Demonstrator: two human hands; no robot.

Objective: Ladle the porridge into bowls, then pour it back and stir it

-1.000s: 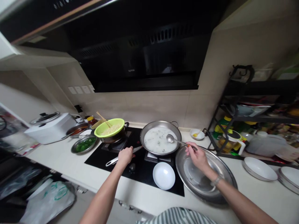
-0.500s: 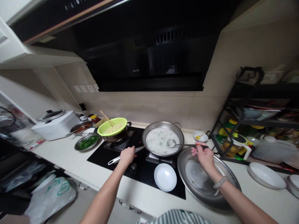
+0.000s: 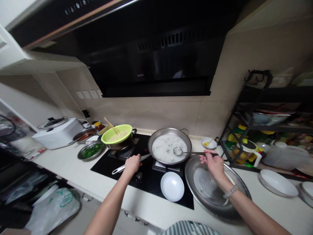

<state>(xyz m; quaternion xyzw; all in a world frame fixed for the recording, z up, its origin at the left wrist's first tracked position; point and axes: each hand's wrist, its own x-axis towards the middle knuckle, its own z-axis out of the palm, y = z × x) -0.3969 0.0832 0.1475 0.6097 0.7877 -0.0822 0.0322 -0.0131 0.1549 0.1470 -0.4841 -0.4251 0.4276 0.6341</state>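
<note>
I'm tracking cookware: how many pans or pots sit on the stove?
2 on the stove: a wide pan at right, handle in the left hand, and a dark pot at left, under the green basin.

Pan (image 3: 153,153) and ladle (image 3: 178,151) of shiny silvery metal; large basin (image 3: 193,182) of duller, brushed-looking metal. Green bowl (image 3: 127,129) of smooth plastic, chopsticks (image 3: 110,124) apparently wooden. White bowl (image 3: 172,186) smooth and glossy; hob (image 3: 149,186) black and glossy; bag (image 3: 55,209) of crinkled plastic.
</note>
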